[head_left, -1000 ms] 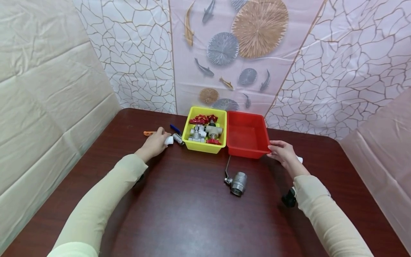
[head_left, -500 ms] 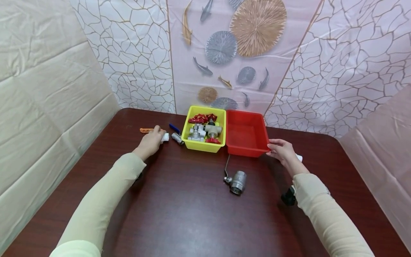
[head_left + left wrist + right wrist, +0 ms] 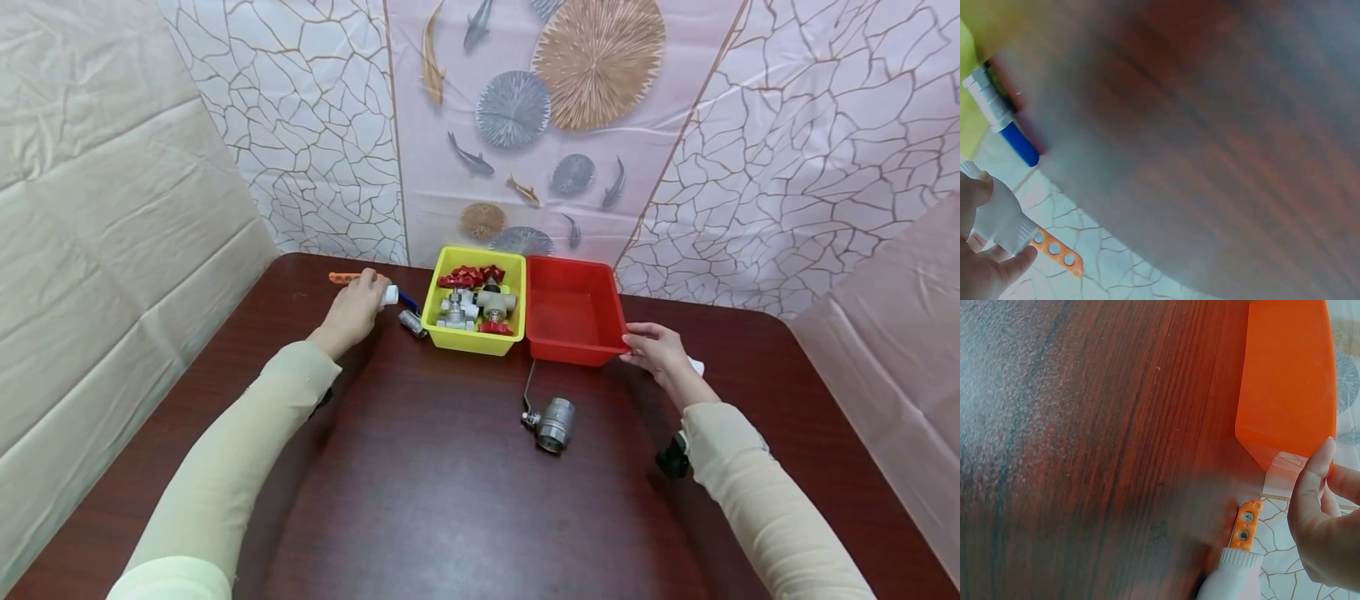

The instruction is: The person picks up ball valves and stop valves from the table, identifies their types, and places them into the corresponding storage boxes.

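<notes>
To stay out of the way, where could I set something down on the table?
The brown wood-grained table is bare between the beige left sleeve and the silver metal lever valve, and, nearer, across to the right sleeve. Crowded far side: yellow plastic bin, red plastic bin, blue-handled metal valve and left hand.

Head view: from above the near side of the desk (image 3: pixel 450 500), facing forward and down, well back. Left wrist view: close over the desk, rolled, patterned cloth (image 3: pixel 1122 262) at lower left; shares the blue-handled valve (image 3: pixel 999 114) with the head view. Right wrist view: close, likewise rolled, cloth at right; shares the red bin (image 3: pixel 1288 369) with the head view.
</notes>
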Tool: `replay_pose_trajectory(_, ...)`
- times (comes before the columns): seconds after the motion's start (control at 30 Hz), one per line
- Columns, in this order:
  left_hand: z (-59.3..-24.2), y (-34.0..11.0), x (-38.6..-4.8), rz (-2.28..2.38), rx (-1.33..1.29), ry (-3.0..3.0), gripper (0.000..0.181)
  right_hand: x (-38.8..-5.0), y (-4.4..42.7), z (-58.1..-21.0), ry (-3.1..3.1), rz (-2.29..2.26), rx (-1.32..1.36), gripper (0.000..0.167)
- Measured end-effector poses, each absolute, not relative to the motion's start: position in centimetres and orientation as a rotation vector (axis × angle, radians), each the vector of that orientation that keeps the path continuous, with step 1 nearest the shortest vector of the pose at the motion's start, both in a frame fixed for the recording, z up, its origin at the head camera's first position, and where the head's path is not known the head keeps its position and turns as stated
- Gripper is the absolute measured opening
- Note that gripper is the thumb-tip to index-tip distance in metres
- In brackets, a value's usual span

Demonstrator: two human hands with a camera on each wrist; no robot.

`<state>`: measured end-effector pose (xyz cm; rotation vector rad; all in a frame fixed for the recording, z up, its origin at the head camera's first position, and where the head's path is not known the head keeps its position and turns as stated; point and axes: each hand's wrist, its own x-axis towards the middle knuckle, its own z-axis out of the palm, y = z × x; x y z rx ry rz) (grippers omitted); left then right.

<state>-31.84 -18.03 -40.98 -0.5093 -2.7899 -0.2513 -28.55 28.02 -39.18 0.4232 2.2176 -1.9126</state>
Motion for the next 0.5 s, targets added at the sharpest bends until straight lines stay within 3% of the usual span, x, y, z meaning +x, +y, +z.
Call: replay_pose_trajectory(0.5, -35.2, -14.8, -33.7, -0.178, -0.524, -2.777, 0.038, -28.3, 27.9, -38.9, 2.218, -1.922, 0.384, 0.053)
